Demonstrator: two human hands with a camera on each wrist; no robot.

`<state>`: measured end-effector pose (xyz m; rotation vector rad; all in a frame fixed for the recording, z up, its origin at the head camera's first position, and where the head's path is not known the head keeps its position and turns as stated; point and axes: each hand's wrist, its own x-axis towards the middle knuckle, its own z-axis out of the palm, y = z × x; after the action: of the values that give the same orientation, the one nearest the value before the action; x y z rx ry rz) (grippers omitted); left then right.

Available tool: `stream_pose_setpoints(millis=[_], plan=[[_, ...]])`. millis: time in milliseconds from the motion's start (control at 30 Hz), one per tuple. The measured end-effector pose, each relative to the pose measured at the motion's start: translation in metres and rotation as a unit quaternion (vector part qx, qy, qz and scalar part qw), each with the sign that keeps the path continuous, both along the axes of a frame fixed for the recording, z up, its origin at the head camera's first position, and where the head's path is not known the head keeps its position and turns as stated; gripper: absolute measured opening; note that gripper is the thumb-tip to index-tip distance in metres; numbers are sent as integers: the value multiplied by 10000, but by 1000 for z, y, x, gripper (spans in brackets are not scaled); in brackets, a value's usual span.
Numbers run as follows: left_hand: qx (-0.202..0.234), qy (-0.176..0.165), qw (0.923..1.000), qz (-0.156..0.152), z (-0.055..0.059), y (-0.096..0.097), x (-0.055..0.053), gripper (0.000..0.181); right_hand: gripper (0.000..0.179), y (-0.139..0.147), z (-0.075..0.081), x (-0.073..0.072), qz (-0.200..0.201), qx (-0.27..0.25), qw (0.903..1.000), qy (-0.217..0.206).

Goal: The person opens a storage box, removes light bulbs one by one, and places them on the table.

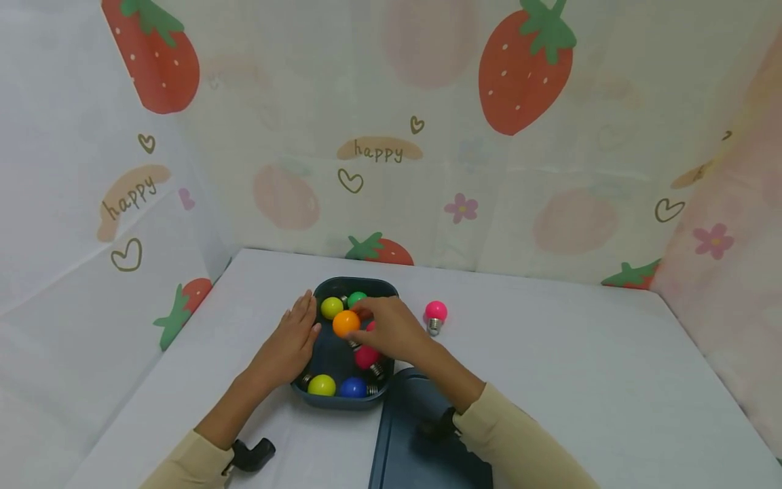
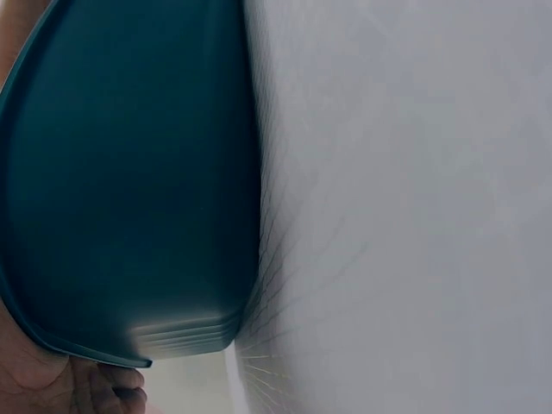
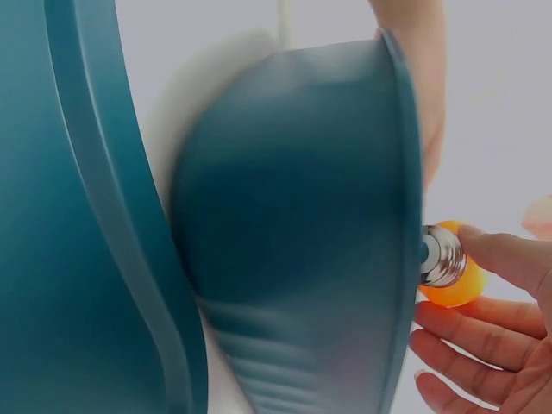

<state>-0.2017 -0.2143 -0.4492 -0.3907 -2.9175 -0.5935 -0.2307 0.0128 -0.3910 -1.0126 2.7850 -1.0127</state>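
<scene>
My right hand point(image 1: 396, 330) pinches an orange light bulb point(image 1: 346, 324) between thumb and fingers above the dark blue box point(image 1: 339, 403). In the right wrist view the bulb's metal screw base point(image 3: 444, 257) points at the box's rim. My left hand point(image 1: 286, 350) rests along the left rim with its fingers straight. Inside the box lie yellow bulbs point(image 1: 321, 385), a blue bulb point(image 1: 352, 388), a green bulb point(image 1: 357, 299) and a red-pink bulb point(image 1: 366, 357), partly covered by my right hand. Outside, a pink bulb point(image 1: 436, 312) lies on the table right of the box.
A dark blue lid point(image 1: 397, 441) lies flat on the white table point(image 1: 580, 373), close to the box's lower right corner and under my right forearm. Cloth walls point(image 1: 427, 183) printed with strawberries stand behind the table and at both sides.
</scene>
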Motion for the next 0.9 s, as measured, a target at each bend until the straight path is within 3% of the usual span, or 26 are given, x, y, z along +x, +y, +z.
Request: stream_pose_setpoints(millis=[333, 567, 900], plan=[[-24, 24, 10000, 25, -2, 0, 0, 60, 40, 32, 8, 1, -236, -485, 9985, 76], [-19, 26, 10000, 30, -3, -1, -1, 61, 41, 53, 5, -3, -766, -689, 9944, 242], [11, 23, 10000, 42, -5, -1, -1, 61, 39, 81, 1, -6, -1236, -1014, 9871, 9]])
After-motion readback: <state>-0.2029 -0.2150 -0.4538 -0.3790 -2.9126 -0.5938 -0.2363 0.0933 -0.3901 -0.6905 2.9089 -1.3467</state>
